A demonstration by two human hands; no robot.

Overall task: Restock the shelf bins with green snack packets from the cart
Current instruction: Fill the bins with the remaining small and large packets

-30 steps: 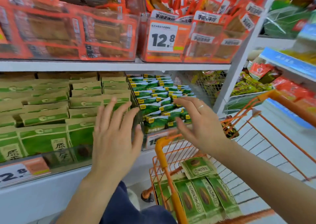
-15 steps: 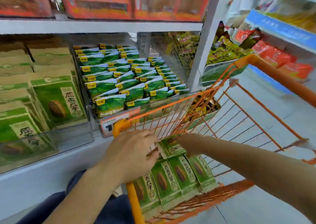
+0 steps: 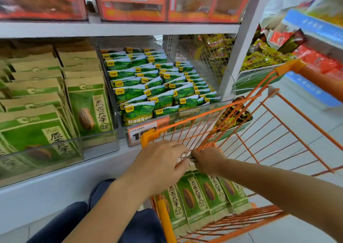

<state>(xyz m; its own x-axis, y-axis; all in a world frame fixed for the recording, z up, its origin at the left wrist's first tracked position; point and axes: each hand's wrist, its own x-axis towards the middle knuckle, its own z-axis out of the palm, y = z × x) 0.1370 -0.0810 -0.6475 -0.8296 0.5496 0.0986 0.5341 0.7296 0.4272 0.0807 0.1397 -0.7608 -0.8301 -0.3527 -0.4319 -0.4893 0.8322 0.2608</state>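
A shop aisle: a white shelf [image 3: 55, 176] carries clear bins [image 3: 100, 140] of green packs, with orange boxes [image 3: 130, 3] on the level above and an orange wire cart [image 3: 246, 131] drawn up against it on the tiled floor.

In the cart's near corner stands a row of green packets [image 3: 202, 196], packed face to face. Each has its long axis running from the cart floor up toward the hands, top edges tilted away from the viewer toward the shelf, printed fronts facing the camera.

Both hands are at the top ends of that row. The left hand [image 3: 159, 166] lies over the upper edges on the shelf side, fingers bent down onto the packets. The right hand [image 3: 207, 159] is just beside it, fingers curled and pinching the top of the packets; the fingertips of the two hands nearly meet. The packets hang below and toward the viewer from both hands, their lower ends on the cart's wire floor.

The same kind of packets stands upright in the left bin, fronts facing out.
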